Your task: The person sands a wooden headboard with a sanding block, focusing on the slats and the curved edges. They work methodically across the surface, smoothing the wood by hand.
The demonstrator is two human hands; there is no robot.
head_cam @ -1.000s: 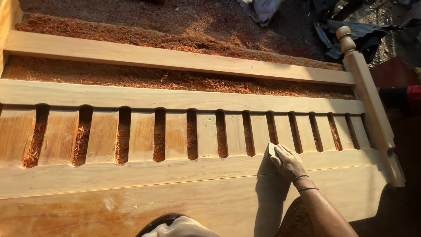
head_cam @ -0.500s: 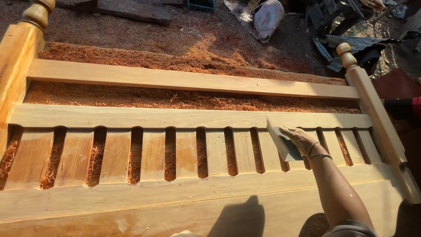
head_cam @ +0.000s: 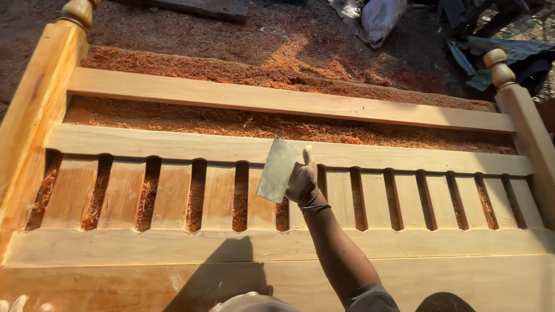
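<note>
My right hand (head_cam: 304,182) is shut on a flat grey rectangular sheet (head_cam: 277,170), possibly sandpaper or a thin scraper. It holds the sheet tilted up over the middle slats of a large wooden slatted panel (head_cam: 173,147). The panel lies flat, with two long rails (head_cam: 277,99), a row of short slats (head_cam: 219,196) and turned corner posts (head_cam: 500,68). My forearm reaches in from the bottom edge. My left hand is out of view, though a pale cropped shape (head_cam: 20,305) sits in the bottom left corner.
Reddish sawdust (head_cam: 243,124) fills the gaps between rails and slats and covers the ground behind. A pale sack (head_cam: 378,20), dark scraps (head_cam: 491,52) and a plank (head_cam: 196,7) lie beyond the panel. The left post (head_cam: 34,110) runs along the left edge.
My right hand has moved left along the slats from near the right end to the middle. The sheet, earlier pressed flat on the wood, is now raised and tilted.
</note>
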